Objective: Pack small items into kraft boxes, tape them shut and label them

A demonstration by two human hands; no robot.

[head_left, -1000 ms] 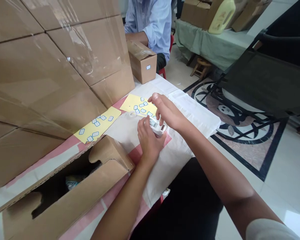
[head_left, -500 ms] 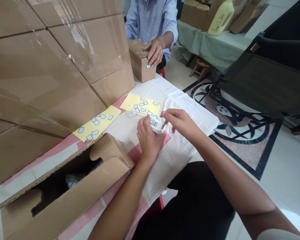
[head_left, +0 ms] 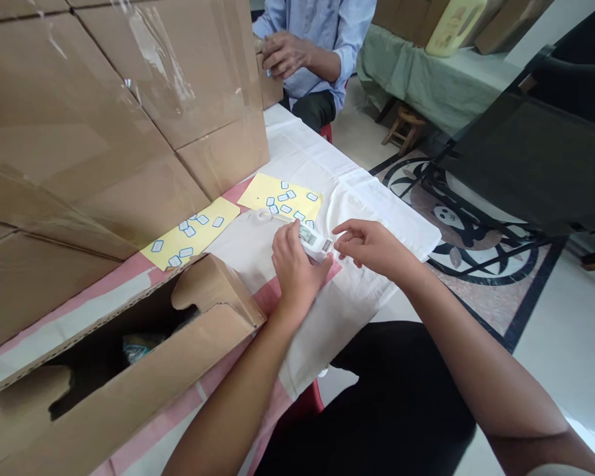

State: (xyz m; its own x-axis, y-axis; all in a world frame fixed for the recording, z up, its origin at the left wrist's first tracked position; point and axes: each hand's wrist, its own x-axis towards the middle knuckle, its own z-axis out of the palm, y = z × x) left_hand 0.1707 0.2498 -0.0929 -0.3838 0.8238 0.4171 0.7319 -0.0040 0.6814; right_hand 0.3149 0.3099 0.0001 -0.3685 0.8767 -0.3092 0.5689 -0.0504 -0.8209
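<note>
My left hand [head_left: 295, 264] is wrapped around a white handheld device [head_left: 316, 244] with a small grey display. A thin white stem runs from its far end toward a rounded white tip; its exact kind is not clear. Just right of the device's near end, which has a dark slot, is my right hand [head_left: 364, 244]. Its fingers are bent and apart, and no object shows in them. Beyond the device lies a yellow sheet [head_left: 250, 193] with several small blue-edged labels; another yellow sheet [head_left: 205, 235] with similar labels lies to its left.
Stacked, taped cartons [head_left: 129, 132] rise on the left. An open cardboard box [head_left: 178, 367] stands at front left on the pink-and-white tablecloth [head_left: 322, 317]. Across the table, a person in a blue shirt [head_left: 322, 33] has a hand on a small carton [head_left: 269, 89].
My right hand has shifted slightly right, away from the device's end. The other person's hand and carton have moved back and left. The view has tilted a little downward.
</note>
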